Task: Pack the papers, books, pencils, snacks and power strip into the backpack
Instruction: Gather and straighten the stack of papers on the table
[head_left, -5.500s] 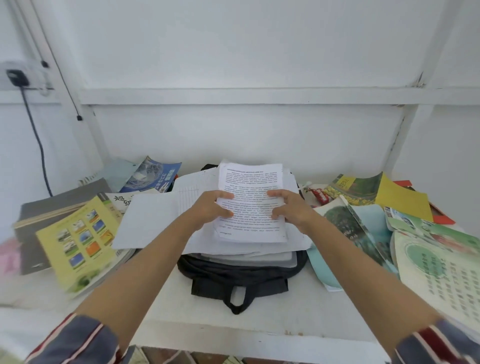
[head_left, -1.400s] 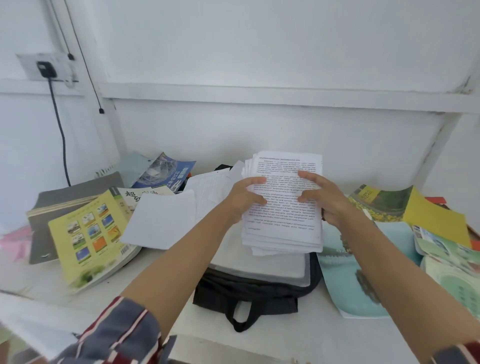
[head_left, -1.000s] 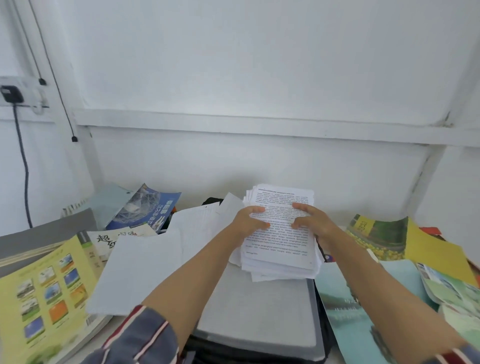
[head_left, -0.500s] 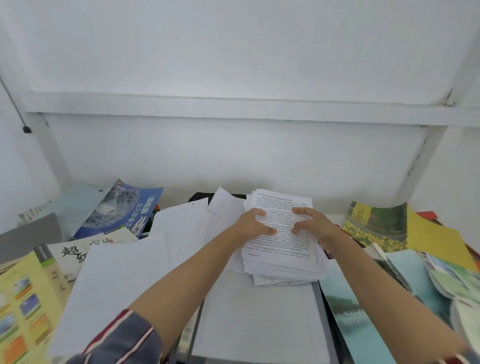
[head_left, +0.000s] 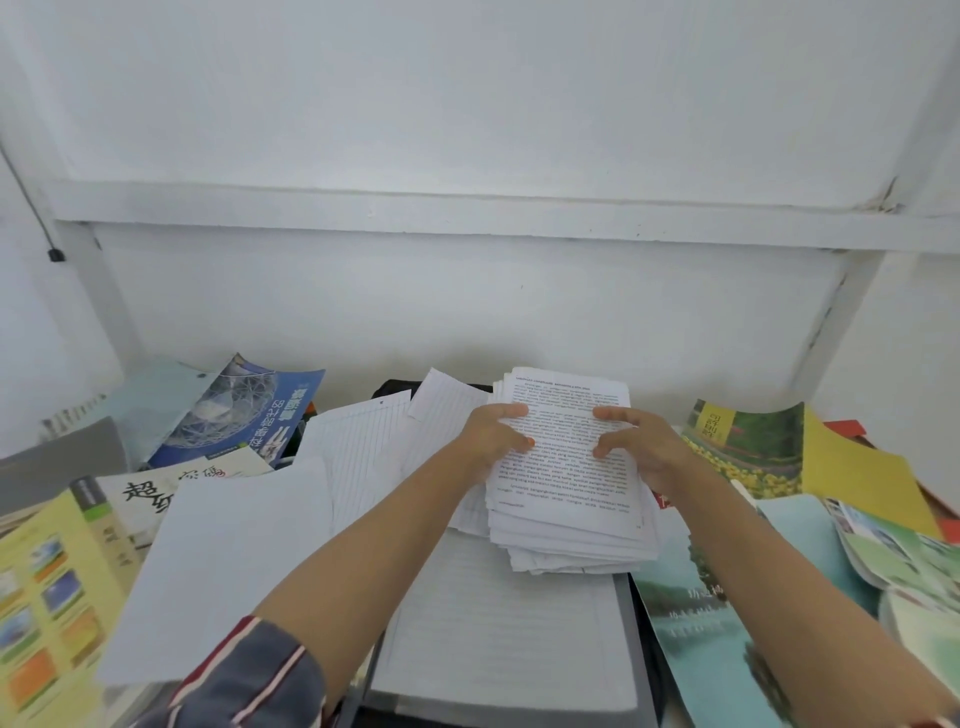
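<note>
White table (head_left: 667, 415): books L (head_left: 244, 415), more books R (head_left: 748, 447), black backpack (head_left: 645, 654) mid.

Head-worn view, forward-down, near the hands (head_left: 492, 440).

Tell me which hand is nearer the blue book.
Left. The left hand grips the stack right of the blue book; the right hand grips the stack's far side.

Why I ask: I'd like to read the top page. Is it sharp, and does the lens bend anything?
Head view: the top page of the stack is fairly sharp, its print small; the yellow book at lower left smears into blur; the wall posts splay from the wide-angle lens; light is soft and even, no glare.
</note>
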